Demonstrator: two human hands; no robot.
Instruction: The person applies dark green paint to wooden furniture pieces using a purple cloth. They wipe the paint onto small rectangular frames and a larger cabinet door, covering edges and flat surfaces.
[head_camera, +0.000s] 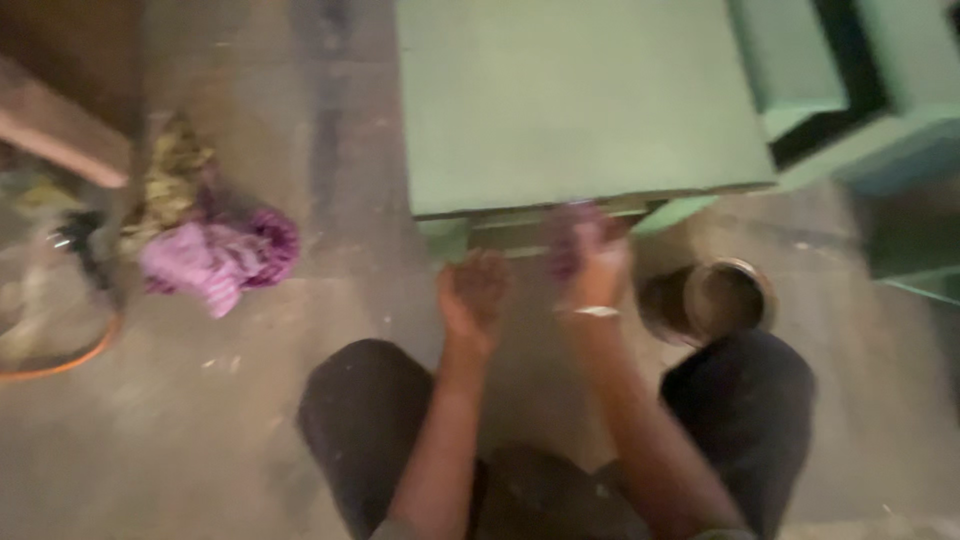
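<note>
Squatting low on the grey concrete floor (200, 430), a person in dark trousers faces a big green painted piece (570, 100), flat on top, which fills the view from 12 to 2 o'clock. Its lower edge hangs just above both hands.

At 9 o'clock, well apart from the person, lies a heap of cloth: a pink and purple rag (215, 258) in front, with an olive-coloured rag (172, 180) behind it. Further out at 9 o'clock an orange cable (70, 358) curves on the floor, and a wooden plank (60, 130) crosses the corner at 10 o'clock.

A round metal tin (712, 300), dark inside, stands on the floor at 3 o'clock, just beside the person's right knee.

The right hand (598, 262), with a pale band at the wrist, is closed around a small purple cloth (568, 232) and holds it touching the lower edge of the green piece. The picture is blurred, so possibly it is a pad and not a cloth.

The left hand (474, 292) is close beside it at 9 o'clock, fingers curled, palm down. I cannot tell if it grips anything.
</note>
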